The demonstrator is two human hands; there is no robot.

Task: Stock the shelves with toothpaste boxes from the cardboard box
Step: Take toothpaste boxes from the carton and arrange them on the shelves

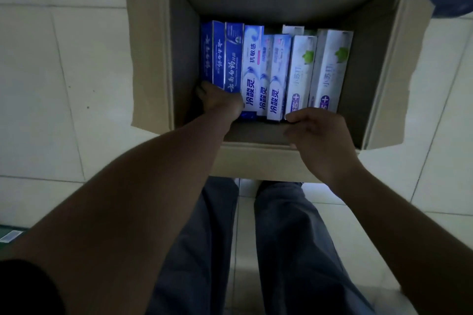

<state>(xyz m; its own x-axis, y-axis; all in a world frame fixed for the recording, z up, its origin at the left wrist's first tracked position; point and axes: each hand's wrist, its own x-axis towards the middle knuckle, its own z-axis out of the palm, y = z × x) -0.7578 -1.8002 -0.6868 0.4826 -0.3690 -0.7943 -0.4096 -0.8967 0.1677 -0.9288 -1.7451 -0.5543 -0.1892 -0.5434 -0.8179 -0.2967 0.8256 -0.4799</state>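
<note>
Inspection, looking down into the carton (258, 5) on the floor (51, 89). The toothpaste boxes lie side by side along its bottom, directly ahead of both grips. My left grip (220, 100) is deep inside, fingers curled over the near ends of the blue boxes (222, 54), tips hidden. My right grip (317, 130) is at the near wall, fingers curled, thumb against the near ends of the white boxes (314, 69); whether it pinches one I cannot tell. Risks: the row is packed tight, so lifting the blue boxes could drag the pale boxes (266, 71) just right of my left grip and tip them. A hold on the ends only may let a box slip back. The left wall sits just beside my left knuckles and could catch a box end on the way up. The carton is light and may shift if I pull against it. Room: clear space beyond the boxes toward the far wall, and open overhead between the side flaps (146, 59). No shelves are in view.
</note>
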